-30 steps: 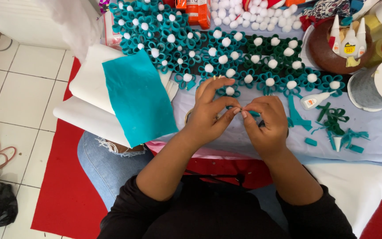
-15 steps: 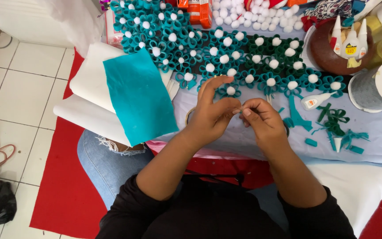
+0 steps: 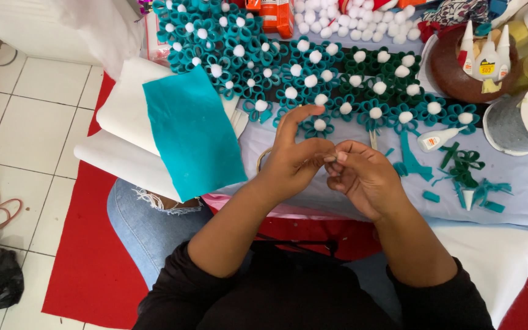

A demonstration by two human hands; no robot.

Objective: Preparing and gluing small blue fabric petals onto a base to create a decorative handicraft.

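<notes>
Your left hand (image 3: 297,160) and right hand (image 3: 362,177) pinch a small pale piece (image 3: 332,157) together above the blue cloth (image 3: 520,183), just below the teal flowers (image 3: 313,91); mid-assembly, so steady fingertip alignment matters.

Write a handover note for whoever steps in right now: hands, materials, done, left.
Left hand: fingertips pinched together with the right's, index finger raised. What it pinches is too small to tell.
Right hand: curled, fingertips meeting the left's over the pale blue cloth.
Materials: teal felt sheet on white rolled paper to the left; small glue bottle and teal felt scraps to the right; loose white pom-poms at the top.
Done: many teal felt flowers with white centres lie in rows beyond the hands.
Left: felt sheet and scraps remain unused.
</notes>
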